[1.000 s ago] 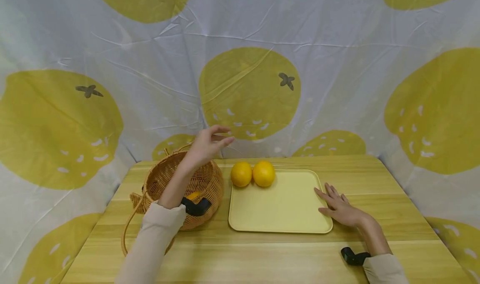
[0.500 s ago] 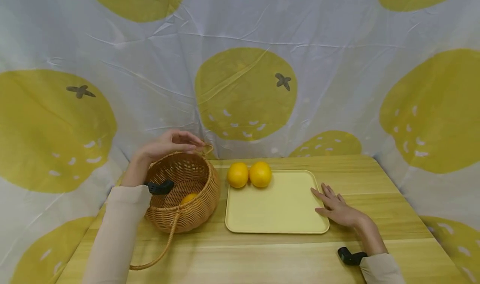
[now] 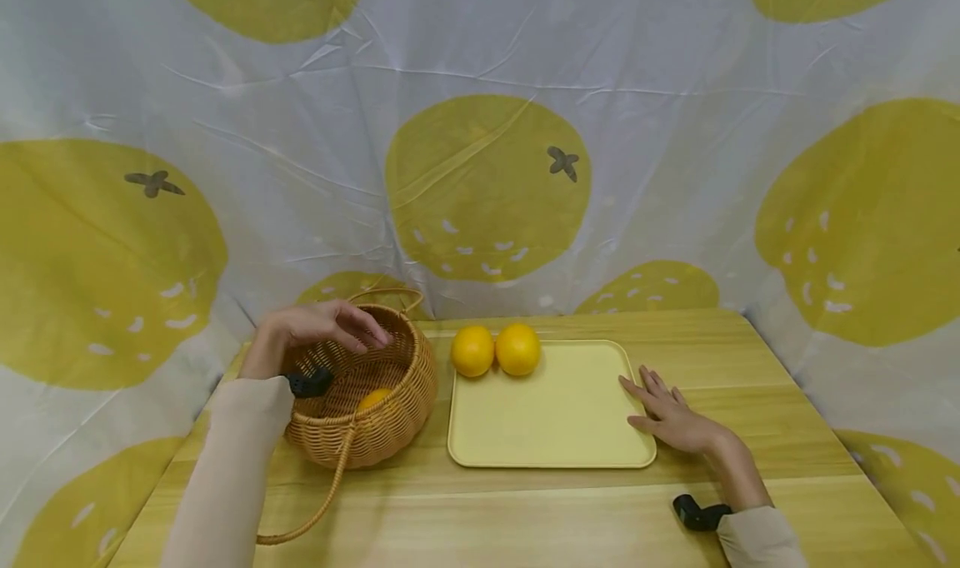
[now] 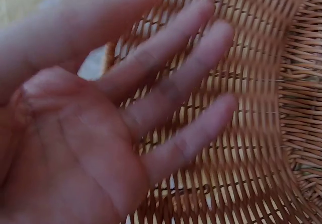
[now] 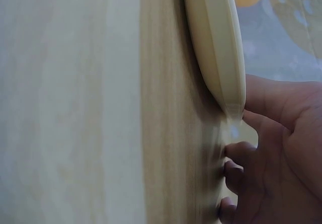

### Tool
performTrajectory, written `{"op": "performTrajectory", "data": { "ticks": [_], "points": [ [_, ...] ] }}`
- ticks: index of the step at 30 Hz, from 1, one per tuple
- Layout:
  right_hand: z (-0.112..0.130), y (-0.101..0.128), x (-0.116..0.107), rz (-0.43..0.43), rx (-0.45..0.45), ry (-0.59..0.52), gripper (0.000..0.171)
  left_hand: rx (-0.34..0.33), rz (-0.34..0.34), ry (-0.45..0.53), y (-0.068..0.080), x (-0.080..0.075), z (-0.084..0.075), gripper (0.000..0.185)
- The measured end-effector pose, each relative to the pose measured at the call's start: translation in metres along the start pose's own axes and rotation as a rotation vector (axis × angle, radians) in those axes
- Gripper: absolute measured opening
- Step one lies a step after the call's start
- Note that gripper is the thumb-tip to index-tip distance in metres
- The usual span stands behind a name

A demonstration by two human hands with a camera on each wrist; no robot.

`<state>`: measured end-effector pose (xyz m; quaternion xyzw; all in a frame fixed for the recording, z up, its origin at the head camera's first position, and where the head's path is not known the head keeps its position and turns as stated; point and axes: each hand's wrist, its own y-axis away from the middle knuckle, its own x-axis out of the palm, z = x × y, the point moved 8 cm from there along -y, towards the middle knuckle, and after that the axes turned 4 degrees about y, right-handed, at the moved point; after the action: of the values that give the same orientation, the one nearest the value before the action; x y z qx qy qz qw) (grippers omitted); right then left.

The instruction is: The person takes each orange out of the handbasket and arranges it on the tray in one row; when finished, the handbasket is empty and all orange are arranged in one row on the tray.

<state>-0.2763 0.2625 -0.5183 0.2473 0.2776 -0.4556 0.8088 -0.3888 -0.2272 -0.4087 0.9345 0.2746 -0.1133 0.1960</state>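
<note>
On table, left: wicker basket (image 3: 360,389), one orange (image 3: 373,399) inside; left hand (image 3: 318,325) hovers over rim, fingers relaxed, empty. Right: yellow tray (image 3: 551,435), two oranges (image 3: 495,350) at far edge; right hand (image 3: 671,418) flat against tray. Risk: round basket may tip if rim is nudged.

The person is wearing long, pale beige sleeves (image 3: 225,460) on both arms. A small black camera (image 3: 310,381) is sitting on each wrist. Both hands are showing bare, with no gloves.
</note>
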Motion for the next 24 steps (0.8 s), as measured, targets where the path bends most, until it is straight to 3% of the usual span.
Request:
{"op": "performTrajectory", "data": {
  "ticks": [4, 10, 16, 24],
  "points": [
    [-0.002, 0.001, 0.000, -0.004, -0.030, -0.029, 0.070, -0.113, 0.013, -0.022, -0.007, 0.002, 0.006, 0.035],
    [-0.002, 0.001, 0.002, -0.005, -0.080, -0.073, 0.070, -0.140, 0.073, -0.036, -0.018, 0.007, 0.008, 0.033],
    [-0.004, 0.000, 0.002, -0.016, -0.086, -0.075, 0.069, -0.255, 0.208, 0.051, -0.016, 0.022, 0.021, 0.036],
    [-0.003, 0.000, 0.002, -0.013, -0.094, -0.066, 0.069, -0.389, 0.258, 0.073, -0.013, 0.032, 0.033, 0.038]
  ]
}}
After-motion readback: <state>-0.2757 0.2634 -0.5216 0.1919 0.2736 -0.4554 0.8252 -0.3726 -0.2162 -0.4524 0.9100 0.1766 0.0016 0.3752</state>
